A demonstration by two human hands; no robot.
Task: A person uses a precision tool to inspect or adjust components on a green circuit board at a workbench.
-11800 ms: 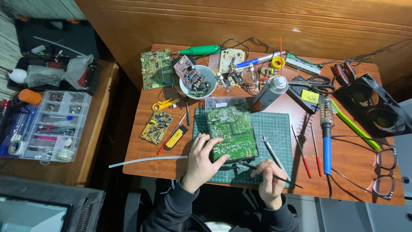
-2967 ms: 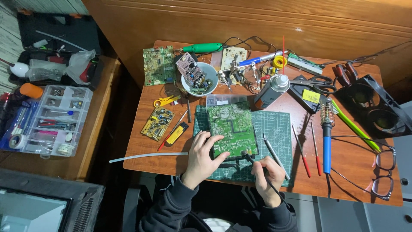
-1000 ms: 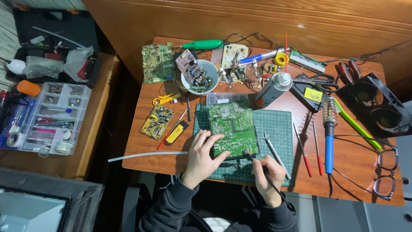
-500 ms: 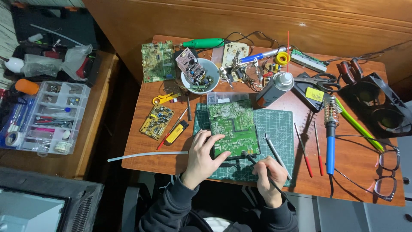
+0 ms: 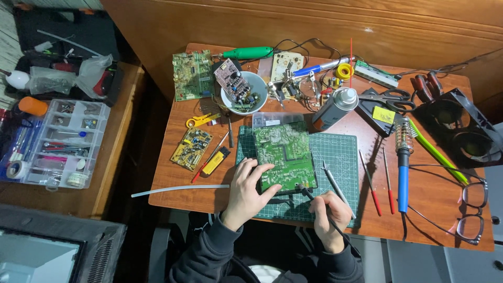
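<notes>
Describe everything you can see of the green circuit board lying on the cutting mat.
The green circuit board is a flat rectangle, its pale solder traces facing up. It lies slightly skewed on the green cutting mat, its far edge reaching past the mat's top edge. The left hand presses its fingers on the board's near left corner. The right hand holds a thin dark tool like a pen, the tip meeting the board's near edge. Components on the underside are hidden.

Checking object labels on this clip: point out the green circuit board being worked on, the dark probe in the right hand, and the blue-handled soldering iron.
green circuit board (image 5: 284,154), head view, middle of its top face
dark probe (image 5: 309,195), head view, shaft just above the fingers
blue-handled soldering iron (image 5: 402,178), head view, middle of the blue handle
</notes>
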